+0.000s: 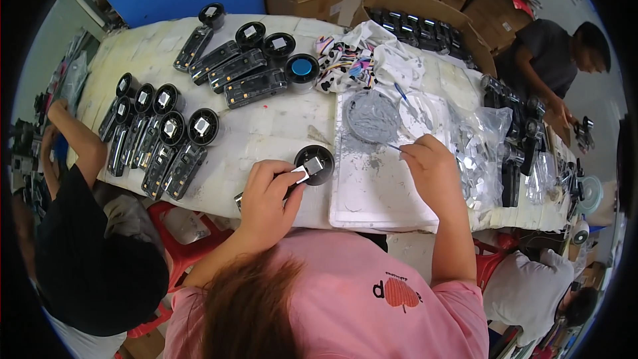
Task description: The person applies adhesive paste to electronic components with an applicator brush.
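My left hand (269, 199) is closed with a small white block (303, 174) between its fingertips. It lies over the handle of a black device whose round black head (323, 167) shows past the fingers, with a square silver-grey piece at its centre. My right hand (430, 169) pinches a thin stick (395, 149), its tip pointing left over a white foam tray (385, 206). In the tray, beyond the stick, sits a round tub of grey paste (371, 118) lined with plastic. Beside it lies a white round dish (420, 119) smeared with grey, with a blue-handled tool (401, 92) across it.
Several similar black devices (242, 70) lie in groups at the left and back of the table. One carries a blue disc (302, 67). Patterned cloth (352, 63) lies behind the tray; a plastic bag of silver pieces (480, 166) is right. Co-workers sit left and right; another person stands far right.
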Demonstrator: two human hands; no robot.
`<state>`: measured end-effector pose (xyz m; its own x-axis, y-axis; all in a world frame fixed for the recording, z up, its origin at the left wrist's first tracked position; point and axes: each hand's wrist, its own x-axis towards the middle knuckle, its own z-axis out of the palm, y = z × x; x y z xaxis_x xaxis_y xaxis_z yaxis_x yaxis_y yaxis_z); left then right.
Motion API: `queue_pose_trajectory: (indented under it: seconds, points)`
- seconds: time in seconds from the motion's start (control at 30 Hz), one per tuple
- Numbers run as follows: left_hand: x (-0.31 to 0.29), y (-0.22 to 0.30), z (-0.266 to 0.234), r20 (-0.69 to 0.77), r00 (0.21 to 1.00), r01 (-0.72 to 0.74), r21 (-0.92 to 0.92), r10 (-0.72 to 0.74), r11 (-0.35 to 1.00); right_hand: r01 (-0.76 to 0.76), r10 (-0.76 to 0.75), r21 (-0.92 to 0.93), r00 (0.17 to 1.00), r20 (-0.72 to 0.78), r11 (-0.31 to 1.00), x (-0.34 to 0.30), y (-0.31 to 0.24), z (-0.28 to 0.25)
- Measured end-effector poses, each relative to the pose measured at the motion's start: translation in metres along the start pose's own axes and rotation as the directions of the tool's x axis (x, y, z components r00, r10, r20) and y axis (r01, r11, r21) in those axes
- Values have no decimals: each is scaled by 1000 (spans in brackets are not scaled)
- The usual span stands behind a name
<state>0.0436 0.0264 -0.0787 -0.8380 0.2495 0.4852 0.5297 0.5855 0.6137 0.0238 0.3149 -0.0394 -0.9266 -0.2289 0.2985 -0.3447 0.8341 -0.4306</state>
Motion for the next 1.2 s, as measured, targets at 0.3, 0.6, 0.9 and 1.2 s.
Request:
queue_pose_trajectory:
  seconds: [0.3, 0.6, 0.9, 1.2]
  points:
    - [-10, -7, 3, -43, 982, 166, -250, -182, 954, -423, 439, 715, 880, 180, 556, -23, -31, 25]
    - [-17, -10, 12, -82, 936, 284, -401, -343, 871, 320, -280, 332, 946, -164, 888, -22, -64, 66]
    - [-2, -5, 10, -129, 969, 165, -285, -209, 944, 179, -103, 361, 970, -220, 915, -26, -52, 37]
    - [27, 9, 18, -30, 984, -153, 336, 173, 929, -4, 132, 382, 942, -309, 924, -30, -35, 33]
